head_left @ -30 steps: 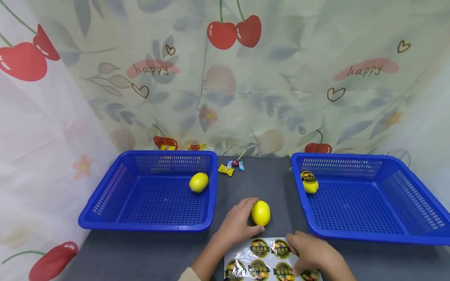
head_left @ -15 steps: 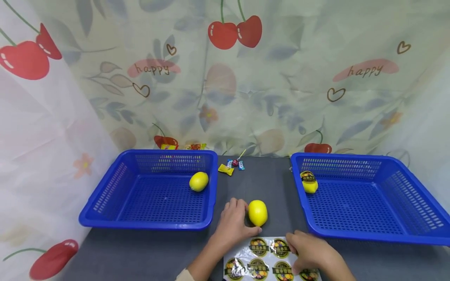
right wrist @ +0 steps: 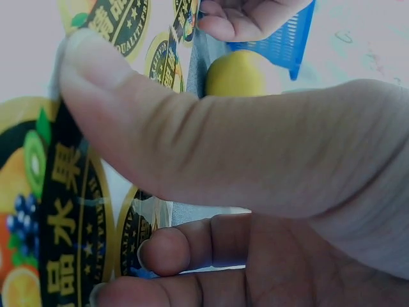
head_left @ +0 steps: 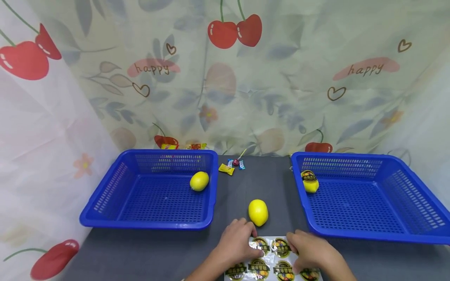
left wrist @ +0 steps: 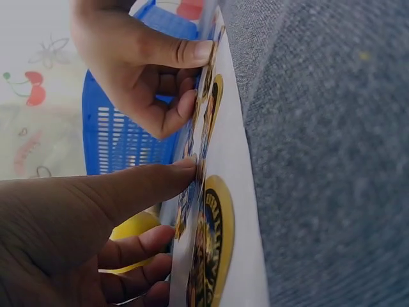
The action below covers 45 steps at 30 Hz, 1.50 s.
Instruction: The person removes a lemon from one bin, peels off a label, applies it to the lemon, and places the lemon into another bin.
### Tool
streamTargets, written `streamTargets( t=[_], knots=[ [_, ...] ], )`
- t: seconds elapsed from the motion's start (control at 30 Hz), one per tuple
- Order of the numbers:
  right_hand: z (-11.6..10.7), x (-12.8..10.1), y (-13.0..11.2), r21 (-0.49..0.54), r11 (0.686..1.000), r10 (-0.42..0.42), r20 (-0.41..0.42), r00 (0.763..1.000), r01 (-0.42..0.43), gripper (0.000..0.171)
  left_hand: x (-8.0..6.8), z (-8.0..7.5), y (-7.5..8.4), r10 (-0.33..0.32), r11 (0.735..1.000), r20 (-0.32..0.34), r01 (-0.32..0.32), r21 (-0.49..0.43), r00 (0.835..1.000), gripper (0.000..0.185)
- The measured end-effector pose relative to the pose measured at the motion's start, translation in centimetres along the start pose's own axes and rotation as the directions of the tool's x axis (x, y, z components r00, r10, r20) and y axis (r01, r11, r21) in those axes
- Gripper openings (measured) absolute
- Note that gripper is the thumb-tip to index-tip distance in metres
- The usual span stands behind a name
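A white sheet of round black-and-gold fruit stickers [head_left: 259, 268] lies at the front of the dark table. My left hand [head_left: 236, 242] rests over its far left part, thumb tip on the stickers and other fingers near the far edge. Across the sheet's right side, my right hand [head_left: 314, 249] holds it with curled fingers; in the right wrist view its thumb [right wrist: 147, 121] lies over the printed stickers. Just beyond the sheet stands a plain yellow lemon [head_left: 258, 212], untouched by either hand.
A blue basket [head_left: 147, 225] on the left holds a plain lemon [head_left: 199, 181]. The right blue basket [head_left: 379, 237] holds a lemon with a sticker [head_left: 310, 182]. Small wrapped candies [head_left: 226, 169] and a lollipop [head_left: 236, 162] lie at the back, before a printed curtain [head_left: 246, 97].
My left hand has let go of the lemon, leaving it slightly further left, and has drawn back onto the sticker sheet. My right hand has stayed in place.
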State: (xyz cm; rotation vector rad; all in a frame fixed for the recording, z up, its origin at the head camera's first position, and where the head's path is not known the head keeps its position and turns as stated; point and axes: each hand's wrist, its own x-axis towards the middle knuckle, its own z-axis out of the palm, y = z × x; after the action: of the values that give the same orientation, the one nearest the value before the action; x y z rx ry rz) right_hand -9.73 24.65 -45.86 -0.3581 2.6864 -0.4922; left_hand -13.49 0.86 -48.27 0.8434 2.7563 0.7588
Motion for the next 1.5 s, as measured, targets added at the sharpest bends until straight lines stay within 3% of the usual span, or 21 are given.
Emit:
streamTargets(
  t=[0.37, 0.7, 0.97, 1.3, 1.5],
  knots=[
    [-0.1, 0.2, -0.1, 0.012, 0.998, 0.062, 0.028, 0.998, -0.062, 0.052, -0.1, 0.1, 0.2, -0.004, 1.000, -0.003, 0.004, -0.020, 1.000, 0.039],
    [-0.1, 0.4, -0.3, -0.011, 0.997, 0.075, 0.031, 0.997, -0.075, 0.052, -0.3, 0.2, 0.7, 0.082, 0.996, -0.093, -0.078, 0.046, 0.992, 0.042],
    [-0.2, 0.3, -0.3, -0.002, 0.998, 0.065, 0.043, 0.997, -0.065, 0.051, 0.2, 0.4, 0.1, 0.169, 0.981, -0.104, -0.158, 0.109, 0.980, 0.029],
    [-0.2, 0.4, -0.3, -0.009, 0.997, 0.076, 0.044, 0.996, -0.076, 0.051, 0.4, 0.0, -0.4, 0.326, 0.931, -0.136, -0.293, 0.217, 0.935, 0.010],
    [-0.2, 0.4, -0.3, -0.005, 0.997, 0.077, 0.051, 0.996, -0.077, 0.051, 0.4, 0.3, -0.8, 0.417, 0.889, -0.172, -0.361, 0.282, 0.892, 0.011]
  ],
)
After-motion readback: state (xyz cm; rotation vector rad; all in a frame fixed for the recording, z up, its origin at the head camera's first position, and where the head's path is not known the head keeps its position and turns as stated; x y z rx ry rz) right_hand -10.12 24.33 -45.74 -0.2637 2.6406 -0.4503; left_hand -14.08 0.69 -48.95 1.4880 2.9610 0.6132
